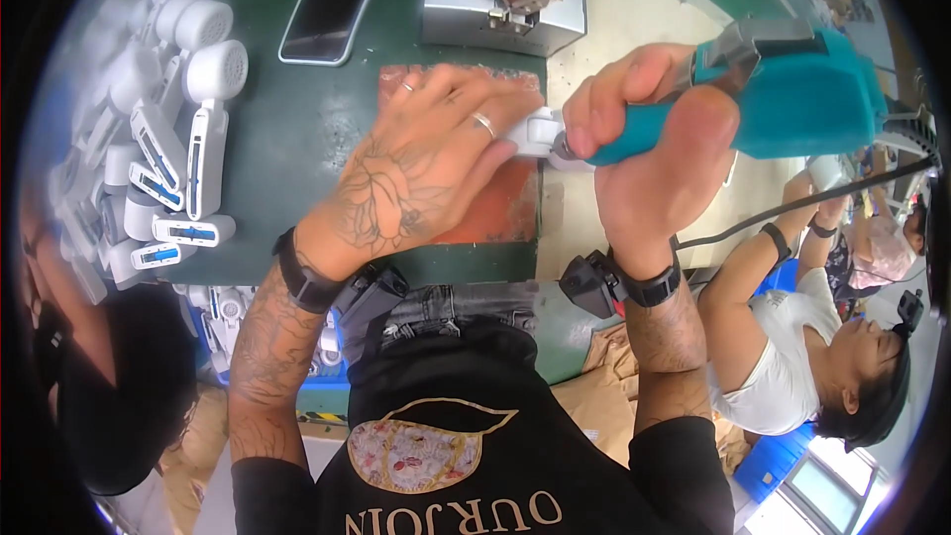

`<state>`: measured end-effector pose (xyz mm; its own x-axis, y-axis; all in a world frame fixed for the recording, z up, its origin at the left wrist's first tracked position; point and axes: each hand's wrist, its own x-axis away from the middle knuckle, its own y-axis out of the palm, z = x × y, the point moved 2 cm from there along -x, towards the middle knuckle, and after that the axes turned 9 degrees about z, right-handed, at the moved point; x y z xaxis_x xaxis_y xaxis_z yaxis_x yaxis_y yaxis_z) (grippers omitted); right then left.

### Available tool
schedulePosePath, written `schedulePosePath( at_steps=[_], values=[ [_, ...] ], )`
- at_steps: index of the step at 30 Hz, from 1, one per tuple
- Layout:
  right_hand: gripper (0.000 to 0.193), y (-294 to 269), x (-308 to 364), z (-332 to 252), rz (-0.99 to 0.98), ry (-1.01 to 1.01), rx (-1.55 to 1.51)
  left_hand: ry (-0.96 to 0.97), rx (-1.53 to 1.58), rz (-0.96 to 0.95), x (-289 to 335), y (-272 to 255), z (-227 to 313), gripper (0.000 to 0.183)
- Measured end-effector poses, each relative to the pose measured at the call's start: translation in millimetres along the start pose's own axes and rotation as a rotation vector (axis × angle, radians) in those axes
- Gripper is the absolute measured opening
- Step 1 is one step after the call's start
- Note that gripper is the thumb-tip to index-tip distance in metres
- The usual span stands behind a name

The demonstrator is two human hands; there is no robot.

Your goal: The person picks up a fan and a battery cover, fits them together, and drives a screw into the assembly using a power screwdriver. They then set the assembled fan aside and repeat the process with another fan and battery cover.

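Red mat (500, 210) as landmark. Left hand (421, 163), over it: fingers closed narrowly on white plastic part (538, 131) at mat's right edge. Right hand (662, 173), right of mat: wrapped firmly round teal power driver (797, 99), tip at part.
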<state>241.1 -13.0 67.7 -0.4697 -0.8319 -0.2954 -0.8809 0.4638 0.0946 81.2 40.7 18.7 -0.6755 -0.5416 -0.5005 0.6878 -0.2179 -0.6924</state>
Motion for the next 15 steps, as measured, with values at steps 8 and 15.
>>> schedulePosePath(
  at_steps=[8, 15],
  values=[
    [0.060, 1, 4, 4, -0.014, -0.090, 0.040, -0.061, 0.001, -0.059, -5, -11, 5, 0.045],
    [0.059, -32, 55, -39, 0.273, -0.120, -0.418, 0.236, -0.199, 0.139, 21, -2, 31, 0.037]
  ],
)
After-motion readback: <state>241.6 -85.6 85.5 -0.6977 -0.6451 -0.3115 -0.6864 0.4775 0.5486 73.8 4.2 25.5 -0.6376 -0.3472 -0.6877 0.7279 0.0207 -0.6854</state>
